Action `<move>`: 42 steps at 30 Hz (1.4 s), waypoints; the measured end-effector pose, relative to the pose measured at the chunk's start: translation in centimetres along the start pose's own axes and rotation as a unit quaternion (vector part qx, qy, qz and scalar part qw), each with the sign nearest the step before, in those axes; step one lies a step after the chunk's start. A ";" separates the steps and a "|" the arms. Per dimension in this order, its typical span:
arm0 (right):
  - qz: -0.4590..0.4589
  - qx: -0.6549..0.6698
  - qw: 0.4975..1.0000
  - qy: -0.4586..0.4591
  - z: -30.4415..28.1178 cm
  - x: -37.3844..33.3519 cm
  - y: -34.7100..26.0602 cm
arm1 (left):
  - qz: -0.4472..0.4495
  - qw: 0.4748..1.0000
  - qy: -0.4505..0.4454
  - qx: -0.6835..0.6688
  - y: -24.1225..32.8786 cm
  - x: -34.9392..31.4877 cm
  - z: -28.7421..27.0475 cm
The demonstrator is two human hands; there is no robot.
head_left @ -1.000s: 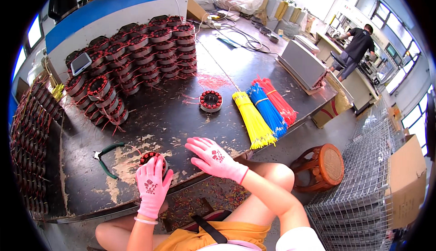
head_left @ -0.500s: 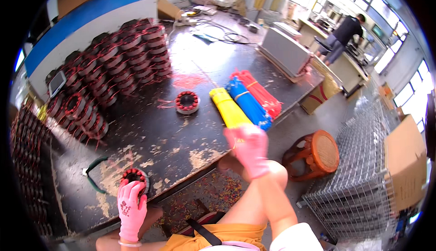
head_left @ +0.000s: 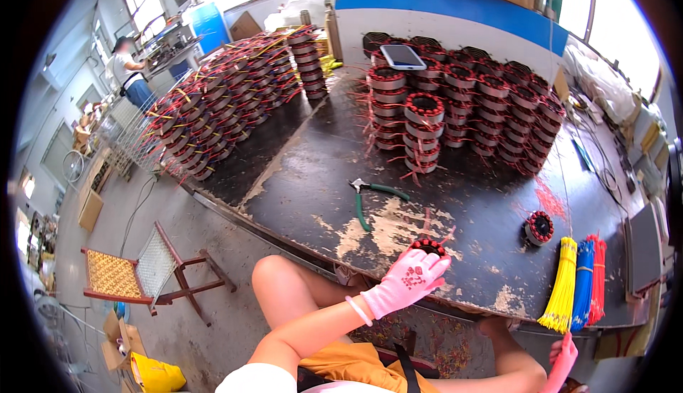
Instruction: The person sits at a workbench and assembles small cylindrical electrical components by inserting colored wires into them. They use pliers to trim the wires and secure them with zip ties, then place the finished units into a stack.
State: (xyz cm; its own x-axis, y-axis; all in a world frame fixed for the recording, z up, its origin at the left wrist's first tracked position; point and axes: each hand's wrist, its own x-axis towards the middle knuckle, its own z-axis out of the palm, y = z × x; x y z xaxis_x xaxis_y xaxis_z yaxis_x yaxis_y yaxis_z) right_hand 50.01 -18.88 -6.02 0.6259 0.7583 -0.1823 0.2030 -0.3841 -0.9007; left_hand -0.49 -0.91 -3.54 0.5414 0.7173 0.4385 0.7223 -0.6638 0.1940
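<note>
My left hand (head_left: 409, 279), in a pink glove, is closed over a motor stator (head_left: 429, 246) near the table's front edge. The stator's dark core and red-wound ring show above the fingers; the rest is hidden. At the lower right, my pink-gloved right hand (head_left: 562, 357) has its fingers drawn together at the near end of a bundle of yellow wires (head_left: 559, 286). What lies between those fingertips is too small to make out. A blue wire bundle (head_left: 583, 283) and a red one (head_left: 597, 279) lie beside the yellow. Another stator (head_left: 538, 228) stands alone behind them.
Green-handled cutters (head_left: 370, 197) lie spread on the worn black table (head_left: 306, 179). Stacked stators (head_left: 491, 108) fill its back, with a phone (head_left: 402, 57) on top. More stacks (head_left: 228, 101) stand left. A folding chair (head_left: 153, 265) is on the floor; a person (head_left: 129, 73) stands far left.
The view has swung left, bringing the left stacks and chair into sight. My right hand stays by the near end of the yellow bundle; my left hand remains on the stator.
</note>
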 end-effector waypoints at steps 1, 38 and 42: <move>0.008 0.000 1.000 0.004 -1.0 -1.4 -1.5 | 0.014 1.000 -0.002 -0.018 -0.4 -0.3 -0.4; -0.307 -0.130 0.895 -0.298 29.0 -9.6 -15.2 | -0.113 0.966 -0.002 -0.232 -1.9 1.5 -2.3; -0.117 -0.088 0.912 -0.383 29.3 -6.4 -18.7 | -0.118 0.944 0.013 -0.307 -1.3 2.3 -3.3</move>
State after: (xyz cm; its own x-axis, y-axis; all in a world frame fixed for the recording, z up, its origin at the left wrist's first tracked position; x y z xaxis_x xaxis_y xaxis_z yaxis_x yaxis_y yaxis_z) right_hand 20.11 -1.13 0.47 -0.1465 0.9502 -0.2752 0.4233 -0.1913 -0.8856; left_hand -1.62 0.93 0.13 0.3793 0.8605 0.3400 0.4323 -0.4897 0.7572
